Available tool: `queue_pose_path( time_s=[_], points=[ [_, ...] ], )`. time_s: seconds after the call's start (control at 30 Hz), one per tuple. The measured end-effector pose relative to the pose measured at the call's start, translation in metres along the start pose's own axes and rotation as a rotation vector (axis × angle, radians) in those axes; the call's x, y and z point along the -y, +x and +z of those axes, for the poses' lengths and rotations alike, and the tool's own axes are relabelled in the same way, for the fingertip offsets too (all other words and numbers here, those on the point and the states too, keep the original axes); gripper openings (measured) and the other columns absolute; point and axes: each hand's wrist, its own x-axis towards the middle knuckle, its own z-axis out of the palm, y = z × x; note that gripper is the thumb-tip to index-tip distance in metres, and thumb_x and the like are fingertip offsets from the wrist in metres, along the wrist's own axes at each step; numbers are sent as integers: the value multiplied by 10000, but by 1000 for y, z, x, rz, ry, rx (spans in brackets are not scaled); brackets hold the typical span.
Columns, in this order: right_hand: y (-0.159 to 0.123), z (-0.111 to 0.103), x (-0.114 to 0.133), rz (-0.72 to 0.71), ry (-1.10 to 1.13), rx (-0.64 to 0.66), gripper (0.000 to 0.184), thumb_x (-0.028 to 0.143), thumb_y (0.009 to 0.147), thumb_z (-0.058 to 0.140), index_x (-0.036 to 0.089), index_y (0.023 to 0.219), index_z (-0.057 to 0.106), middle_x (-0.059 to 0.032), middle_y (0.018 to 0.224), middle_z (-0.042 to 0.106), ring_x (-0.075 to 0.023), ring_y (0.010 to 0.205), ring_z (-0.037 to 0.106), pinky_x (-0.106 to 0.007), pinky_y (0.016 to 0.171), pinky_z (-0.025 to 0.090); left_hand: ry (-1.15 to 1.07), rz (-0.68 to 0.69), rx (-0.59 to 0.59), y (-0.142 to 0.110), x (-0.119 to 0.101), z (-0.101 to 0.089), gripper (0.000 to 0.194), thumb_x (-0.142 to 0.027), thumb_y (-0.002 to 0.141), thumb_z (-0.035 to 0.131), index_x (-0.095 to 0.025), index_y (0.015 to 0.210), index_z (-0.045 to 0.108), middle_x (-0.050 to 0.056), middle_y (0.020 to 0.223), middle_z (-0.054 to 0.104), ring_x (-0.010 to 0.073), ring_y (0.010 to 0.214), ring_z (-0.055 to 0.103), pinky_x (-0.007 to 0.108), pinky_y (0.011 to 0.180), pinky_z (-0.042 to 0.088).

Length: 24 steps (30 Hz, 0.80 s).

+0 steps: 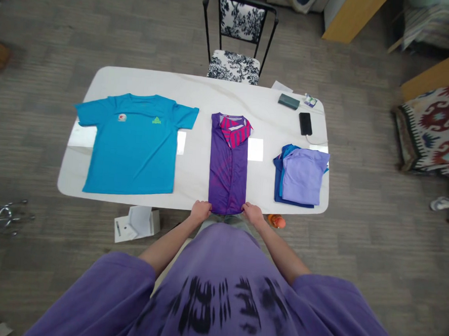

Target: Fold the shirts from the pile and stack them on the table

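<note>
A purple shirt (228, 163) with a pink striped collar lies folded into a long narrow strip in the middle of the white table (198, 95). My left hand (200, 210) grips its near left corner at the table's front edge. My right hand (252, 213) grips its near right corner. Both hands have their fingers closed on the hem. A turquoise T-shirt (133, 142) lies spread flat on the left of the table. A stack of folded shirts (300, 175), lilac on top of blue, sits on the right.
A black phone (305, 123) on a cable, a dark green case (288, 101) and small papers lie at the far right. A floral chair (238, 42) stands behind the table. A white box (137, 223) lies on the floor by my left.
</note>
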Motion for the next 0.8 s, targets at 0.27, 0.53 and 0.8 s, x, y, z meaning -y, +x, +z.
queue_pose_path(
  time_s=[0.27,0.53,0.8],
  points=[
    [-76,-33,31,-77,147,-141,186,228,1030,647,285,1174,749,-23,1197,780,-187,1046,755,-269,904,519,-111,138,-15,-76,29,-55,189,-284,898,675,-370,979,822,18,1067,842,284,1068,785,391,882,555],
    [-15,-172,4,-110,323,-438,156,262,1003,648,256,1126,744,-4,1097,759,-138,761,657,-274,771,490,-221,160,-265,-28,43,-208,194,-414,946,674,-356,1058,822,19,1053,829,285,1004,772,404,826,558],
    [226,-327,-76,-37,291,-605,266,275,999,655,199,1241,732,-103,1265,745,-248,1075,689,-353,931,538,-189,-35,-579,198,42,-349,233,-401,994,684,-284,1176,771,61,1219,788,291,1104,743,420,950,590]
  ],
)
